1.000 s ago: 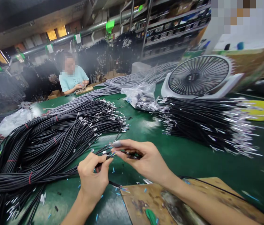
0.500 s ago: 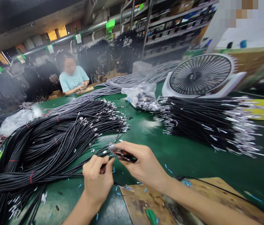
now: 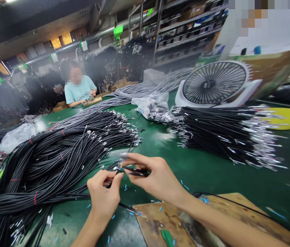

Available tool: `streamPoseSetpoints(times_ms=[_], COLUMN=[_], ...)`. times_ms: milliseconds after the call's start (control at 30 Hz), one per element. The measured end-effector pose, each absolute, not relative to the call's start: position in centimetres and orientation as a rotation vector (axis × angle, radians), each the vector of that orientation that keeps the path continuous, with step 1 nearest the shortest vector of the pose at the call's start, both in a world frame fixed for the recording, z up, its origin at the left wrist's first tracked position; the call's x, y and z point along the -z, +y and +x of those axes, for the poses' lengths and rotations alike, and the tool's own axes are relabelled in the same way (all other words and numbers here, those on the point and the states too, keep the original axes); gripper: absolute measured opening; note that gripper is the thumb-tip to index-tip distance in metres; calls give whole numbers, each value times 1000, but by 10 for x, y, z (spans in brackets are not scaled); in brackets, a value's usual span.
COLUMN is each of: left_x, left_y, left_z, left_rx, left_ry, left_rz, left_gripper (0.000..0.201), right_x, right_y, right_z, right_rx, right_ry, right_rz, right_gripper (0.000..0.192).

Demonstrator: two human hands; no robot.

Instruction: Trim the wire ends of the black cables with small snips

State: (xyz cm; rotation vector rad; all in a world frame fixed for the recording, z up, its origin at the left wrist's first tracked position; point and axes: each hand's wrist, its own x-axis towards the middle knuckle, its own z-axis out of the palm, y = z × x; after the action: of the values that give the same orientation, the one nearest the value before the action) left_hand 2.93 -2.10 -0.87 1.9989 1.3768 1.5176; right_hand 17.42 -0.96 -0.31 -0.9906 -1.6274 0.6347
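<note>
My left hand (image 3: 105, 190) pinches the end of a black cable (image 3: 119, 171) between thumb and forefinger. Thin coloured wires show at that cable's tip. Just to the right, my right hand (image 3: 160, 176) is closed around slim black tweezers (image 3: 141, 172), partly hidden by the fingers. Its grey-tipped forefinger and the tweezers' points are at the wire ends, close to my left thumb. Left of both hands lies a big heap of black cables (image 3: 54, 154), tied in places with red bands, with stripped white ends towards the middle.
Another stack of cut black cables (image 3: 211, 132) lies right, before a white fan (image 3: 211, 84). A clear bag of small parts (image 3: 153, 108) stands mid-table, grey cables (image 3: 129, 91) behind. A stained board (image 3: 157, 223) is near me; a person in light blue (image 3: 80, 91) sits across.
Both hands stay at the cable end; my left hand has shifted slightly left. The right forefinger is straighter, and the tweezers lie flatter. The view has turned slightly.
</note>
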Motion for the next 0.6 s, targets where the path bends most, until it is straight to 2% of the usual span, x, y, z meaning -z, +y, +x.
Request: streamPoseSetpoints(times_ms=[100,300,467,533,600], left_x=[8,5,-11,-14,-12], left_y=[-21,-17,-11,-17,-35], left_z=[30,29,14,3,-8], left_rx=[-1508,-1410,-1025,-968,-781], left_ry=[1392,1558,1603,1443,987], left_rz=[1990,1705,1699,1688,1579], left_gripper=[23,20,24,21,24], right_x=[5,5,10,12,13], right_y=[-10,-13,2,10,17], right_z=[174,176,185,188,190], right_rx=[-650,-412,-396,-385,-384], right_ry=[-1632,-1708,-1590,-1606,-1652], right_rz=[-963,-904,-1079,-1180,-1209], right_gripper=[36,34,27,29,30])
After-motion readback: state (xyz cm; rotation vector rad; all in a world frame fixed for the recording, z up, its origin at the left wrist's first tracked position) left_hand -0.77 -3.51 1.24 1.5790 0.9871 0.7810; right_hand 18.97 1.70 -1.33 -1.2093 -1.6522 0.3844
